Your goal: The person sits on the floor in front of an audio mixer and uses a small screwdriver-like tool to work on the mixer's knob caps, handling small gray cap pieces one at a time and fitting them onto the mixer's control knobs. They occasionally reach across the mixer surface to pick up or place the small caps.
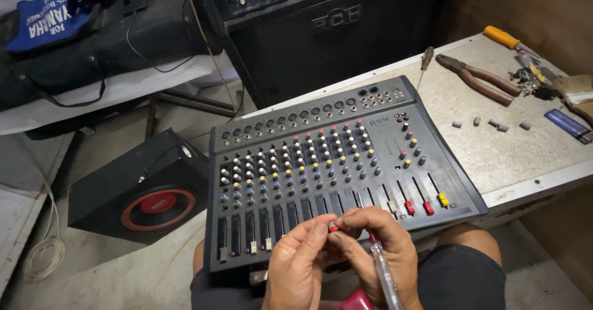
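A small red fader cap is pinched between the fingertips of both hands, too small and too covered to tell which way its long axis runs. The left hand closes thumb and forefinger on it from the left; the right hand meets it from the right, so the two hands come together on the cap with their fingertips touching. The right hand also carries a clear-barrelled pen, tucked against the palm, its long axis running down and slightly right toward the person's lap, the red-tipped end up near the fingers.

The cap sits just in front of the near edge of a dark audio mixer, which rests partly on the person's knees and partly on the desk. Just beyond the fingertips lie the mixer's fader slots; to the right of the hands three slots wear caps, two red and one yellow.

Farther beyond and right of the hands, on the desk, lie pliers, a yellow-handled screwdriver, a blue lighter and several loose grey caps. Well left of the hands a black speaker box stands on the floor. Nothing lies between the hands and the faders.
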A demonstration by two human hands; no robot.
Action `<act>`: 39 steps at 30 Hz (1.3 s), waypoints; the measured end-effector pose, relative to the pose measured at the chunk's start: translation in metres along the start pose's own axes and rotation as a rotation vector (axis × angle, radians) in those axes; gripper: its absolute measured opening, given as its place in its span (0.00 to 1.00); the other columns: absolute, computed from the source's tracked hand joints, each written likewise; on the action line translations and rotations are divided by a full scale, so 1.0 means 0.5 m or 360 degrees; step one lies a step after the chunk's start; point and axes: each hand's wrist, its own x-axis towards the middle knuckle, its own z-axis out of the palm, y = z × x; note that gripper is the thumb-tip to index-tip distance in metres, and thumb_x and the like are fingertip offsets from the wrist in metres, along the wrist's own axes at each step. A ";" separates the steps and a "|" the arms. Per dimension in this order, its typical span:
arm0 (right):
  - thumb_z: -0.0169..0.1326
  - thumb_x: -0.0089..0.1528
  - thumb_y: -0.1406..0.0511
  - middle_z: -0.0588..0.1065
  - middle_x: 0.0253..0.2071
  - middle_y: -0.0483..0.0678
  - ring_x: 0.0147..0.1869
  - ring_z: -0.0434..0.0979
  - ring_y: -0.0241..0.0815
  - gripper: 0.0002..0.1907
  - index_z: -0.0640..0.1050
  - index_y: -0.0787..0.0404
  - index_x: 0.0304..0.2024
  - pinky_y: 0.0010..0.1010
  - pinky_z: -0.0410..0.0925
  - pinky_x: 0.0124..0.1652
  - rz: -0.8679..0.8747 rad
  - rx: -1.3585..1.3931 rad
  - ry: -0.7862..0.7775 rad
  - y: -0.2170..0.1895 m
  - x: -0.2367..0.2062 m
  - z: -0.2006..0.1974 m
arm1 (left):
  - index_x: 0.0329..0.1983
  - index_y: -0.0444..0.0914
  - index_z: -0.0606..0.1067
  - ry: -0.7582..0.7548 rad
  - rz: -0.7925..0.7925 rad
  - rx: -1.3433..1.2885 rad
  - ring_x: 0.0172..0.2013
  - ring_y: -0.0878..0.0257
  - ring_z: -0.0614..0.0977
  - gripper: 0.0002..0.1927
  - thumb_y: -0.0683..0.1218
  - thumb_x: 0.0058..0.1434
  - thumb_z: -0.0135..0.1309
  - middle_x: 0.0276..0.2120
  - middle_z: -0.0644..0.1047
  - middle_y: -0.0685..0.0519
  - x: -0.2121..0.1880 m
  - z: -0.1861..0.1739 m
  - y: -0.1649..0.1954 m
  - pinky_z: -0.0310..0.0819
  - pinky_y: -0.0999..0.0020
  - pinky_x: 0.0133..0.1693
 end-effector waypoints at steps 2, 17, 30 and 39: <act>0.65 0.53 0.80 0.77 0.38 0.49 0.44 0.79 0.38 0.16 0.78 0.64 0.40 0.28 0.72 0.47 -0.0056 -0.0059 0.0001 0.004 0.003 0.002 | 0.51 0.27 0.77 -0.0017 0.0003 0.0038 0.38 0.59 0.85 0.17 0.45 0.67 0.52 0.41 0.83 0.45 0.005 -0.005 -0.002 0.82 0.60 0.44; 0.65 0.53 0.80 0.77 0.38 0.48 0.41 0.78 0.37 0.17 0.77 0.63 0.42 0.25 0.72 0.43 -0.0212 -0.0194 -0.0008 -0.003 -0.017 0.042 | 0.51 0.27 0.80 0.0079 0.0095 0.0466 0.39 0.63 0.84 0.18 0.46 0.67 0.52 0.40 0.84 0.48 -0.016 -0.029 0.011 0.80 0.67 0.46; 0.64 0.55 0.78 0.79 0.41 0.50 0.44 0.80 0.36 0.13 0.78 0.64 0.41 0.26 0.74 0.44 -0.0008 -0.0234 0.0098 0.015 -0.043 0.065 | 0.55 0.27 0.75 0.0033 0.0242 0.0069 0.39 0.59 0.83 0.20 0.47 0.69 0.49 0.41 0.82 0.45 -0.028 -0.070 -0.002 0.80 0.61 0.44; 0.62 0.55 0.79 0.80 0.41 0.51 0.45 0.81 0.37 0.13 0.78 0.65 0.41 0.28 0.76 0.44 0.0116 -0.0041 0.0090 0.031 -0.062 0.082 | 0.54 0.28 0.75 -0.0010 0.0247 -0.0039 0.38 0.60 0.82 0.16 0.43 0.68 0.50 0.39 0.81 0.47 -0.033 -0.093 -0.003 0.78 0.61 0.44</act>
